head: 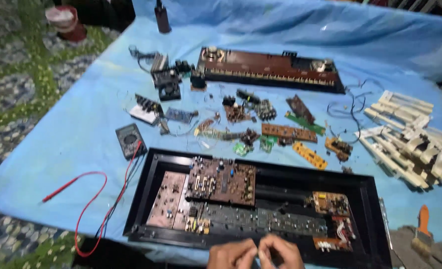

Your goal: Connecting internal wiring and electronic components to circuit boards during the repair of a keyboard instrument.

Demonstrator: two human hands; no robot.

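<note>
Open black case (pixel 261 204) of brown circuit boards (pixel 222 180), flat on blue cloth.

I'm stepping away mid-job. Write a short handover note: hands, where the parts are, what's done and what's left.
Left hand and right hand: together at the near edge of the open black case, fingers pinched; anything held is too small to tell.
Circuit boards sit in the case. Loose boards, long keyboard strip and white keys lie on the blue cloth; meter at left.
Done: unit opened.
Left: unclear.

Cloth (pixel 61 134): blue, matt, wrinkled. Case (pixel 370 199): black plastic, faintly glossy. Circuit board (pixel 223 182): brown, matt, studded. Keys (pixel 405 144): white plastic.
</note>
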